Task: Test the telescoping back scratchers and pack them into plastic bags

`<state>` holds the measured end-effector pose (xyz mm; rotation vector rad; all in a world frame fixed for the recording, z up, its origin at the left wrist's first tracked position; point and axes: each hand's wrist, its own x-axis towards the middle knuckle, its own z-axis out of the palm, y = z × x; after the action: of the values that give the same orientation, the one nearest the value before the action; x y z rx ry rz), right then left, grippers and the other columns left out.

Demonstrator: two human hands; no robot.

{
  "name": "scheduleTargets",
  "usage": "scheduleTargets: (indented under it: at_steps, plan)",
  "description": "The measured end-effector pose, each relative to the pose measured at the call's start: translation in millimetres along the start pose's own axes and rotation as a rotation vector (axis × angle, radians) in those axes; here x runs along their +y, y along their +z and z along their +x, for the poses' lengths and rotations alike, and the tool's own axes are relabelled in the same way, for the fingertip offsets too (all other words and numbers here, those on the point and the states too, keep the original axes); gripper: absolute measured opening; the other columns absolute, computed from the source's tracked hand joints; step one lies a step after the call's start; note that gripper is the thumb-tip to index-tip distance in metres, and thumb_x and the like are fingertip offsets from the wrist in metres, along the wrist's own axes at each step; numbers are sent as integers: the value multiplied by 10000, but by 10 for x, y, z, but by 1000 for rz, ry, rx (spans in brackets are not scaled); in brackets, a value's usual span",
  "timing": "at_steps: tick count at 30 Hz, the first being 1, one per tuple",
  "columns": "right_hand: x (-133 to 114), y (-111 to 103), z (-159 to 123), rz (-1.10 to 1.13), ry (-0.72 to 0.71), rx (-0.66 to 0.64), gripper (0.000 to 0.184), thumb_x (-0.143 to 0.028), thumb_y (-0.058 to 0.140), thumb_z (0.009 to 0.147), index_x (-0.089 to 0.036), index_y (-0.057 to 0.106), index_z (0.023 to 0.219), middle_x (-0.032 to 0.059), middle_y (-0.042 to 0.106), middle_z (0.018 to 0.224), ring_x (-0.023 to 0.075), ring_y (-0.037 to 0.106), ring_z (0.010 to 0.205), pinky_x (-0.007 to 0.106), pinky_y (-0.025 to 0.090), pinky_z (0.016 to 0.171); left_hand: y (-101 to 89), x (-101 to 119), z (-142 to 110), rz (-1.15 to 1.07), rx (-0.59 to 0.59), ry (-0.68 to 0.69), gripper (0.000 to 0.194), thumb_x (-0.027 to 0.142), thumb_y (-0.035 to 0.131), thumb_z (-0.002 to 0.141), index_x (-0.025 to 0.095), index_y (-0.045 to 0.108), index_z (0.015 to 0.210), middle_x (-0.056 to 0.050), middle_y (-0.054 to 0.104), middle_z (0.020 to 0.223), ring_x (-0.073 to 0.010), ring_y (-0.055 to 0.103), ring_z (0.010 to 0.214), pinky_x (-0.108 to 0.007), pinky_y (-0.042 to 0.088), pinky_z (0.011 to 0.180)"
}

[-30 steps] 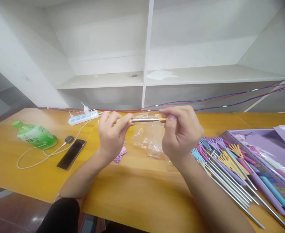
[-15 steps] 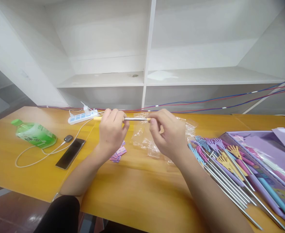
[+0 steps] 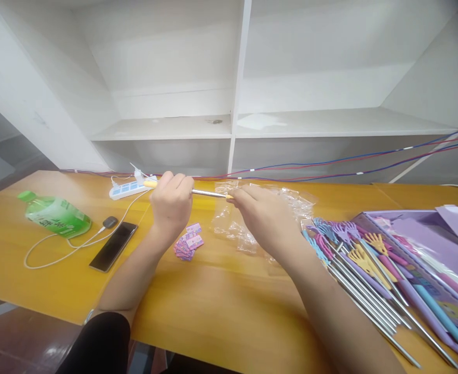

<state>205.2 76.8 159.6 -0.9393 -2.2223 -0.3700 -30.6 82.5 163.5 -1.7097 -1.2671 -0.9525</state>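
Above the middle of the table I hold a back scratcher with a bare metal rod, sloping slightly down to the right. My left hand is wrapped round its yellow handle, whose end sticks out to the left. My right hand grips the other end, where a bit of yellow shows at the fingertips; the rest of that end is hidden. Small pink and purple cards lie in a loose pile below my left hand. Clear plastic bags lie behind and under my right hand.
Several back scratchers with coloured hand-shaped heads lie at the right, beside a purple box. On the left are a green bottle, a phone and a white cable. A power strip sits near the back edge, below white shelving.
Both hands have shifted a little to the left. The rod has tilted, its right end now lower, and slightly more of it shows between my hands. More of the card pile is visible.
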Motion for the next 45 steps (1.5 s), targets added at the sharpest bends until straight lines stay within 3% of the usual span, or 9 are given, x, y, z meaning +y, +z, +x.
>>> scheduleTargets:
  at_steps: [6, 13, 18, 24, 26, 30, 36, 40, 45]
  plan:
    - [180, 62, 36, -55, -93, 178, 277, -108, 466, 1084, -219, 716, 1126, 54, 758, 991, 172, 589, 855, 327, 342, 732, 1, -48, 4, -43, -90, -91, 339, -79, 493, 710, 220, 356, 630, -21, 425, 613, -206, 329, 679, -385, 157, 621]
    - [682, -80, 4, -113, -139, 343, 297, -143, 483, 1073, -261, 746, 1143, 43, 798, 1099, 178, 665, 966, 352, 432, 807, -70, -513, 110, 29, -125, -161, 331, -5, 550, 720, 234, 327, 668, -24, 451, 623, -220, 367, 696, -379, 192, 626]
    - [1016, -180, -77, -89, -113, 379, 277, -169, 519, 1043, -293, 764, 1011, 2, 788, 954, 178, 671, 864, 373, 485, 863, -101, -628, 147, 26, -164, -166, 353, -2, 553, 693, 230, 290, 659, -20, 444, 620, -211, 356, 680, -382, 198, 637]
    - [734, -21, -1, -233, 0, 254, 309, -65, 453, 1006, -214, 718, 1058, 63, 751, 983, 183, 622, 872, 322, 418, 749, -71, -414, 95, 23, -149, -165, 337, -29, 539, 726, 231, 344, 638, -36, 480, 637, -230, 377, 711, -390, 171, 631]
    - [642, 38, 20, -263, 23, 202, 239, -149, 488, 1042, -198, 692, 928, 54, 697, 846, 175, 571, 781, 313, 354, 679, -93, -365, 88, 12, -145, -150, 335, -40, 530, 722, 228, 352, 629, -37, 468, 631, -231, 370, 710, -393, 164, 630]
    - [604, 56, 19, -270, 124, 187, 483, -398, 477, 1112, -199, 553, 679, 12, 551, 609, 136, 402, 587, 322, 191, 591, -117, -364, 97, 30, -132, -118, 351, -49, 530, 717, 225, 332, 624, -36, 453, 620, -227, 360, 703, -390, 175, 623]
    - [680, -99, -5, -209, 185, 125, 585, -550, 428, 1119, -202, 543, 663, 4, 492, 545, 125, 346, 547, 318, 146, 589, -55, -418, 117, -3, -162, -162, 383, -43, 540, 691, 224, 273, 627, -27, 388, 594, -222, 346, 688, -389, 153, 623]
    - [958, -227, -100, -231, 201, 161, 585, -599, 438, 1103, -215, 607, 694, 5, 492, 559, 130, 346, 561, 304, 181, 588, -68, -632, 153, 29, -157, -198, 387, -52, 544, 666, 227, 279, 628, -21, 370, 605, -220, 312, 681, -392, 158, 633]
    - [1697, -466, -343, -278, 396, 272, 526, -709, 657, 924, -240, 682, 687, 3, 434, 524, 142, 321, 566, 323, 218, 596, -145, -1117, 190, 39, -141, -314, 395, -47, 568, 632, 217, 276, 593, -13, 303, 592, -206, 240, 672, -385, 130, 650]
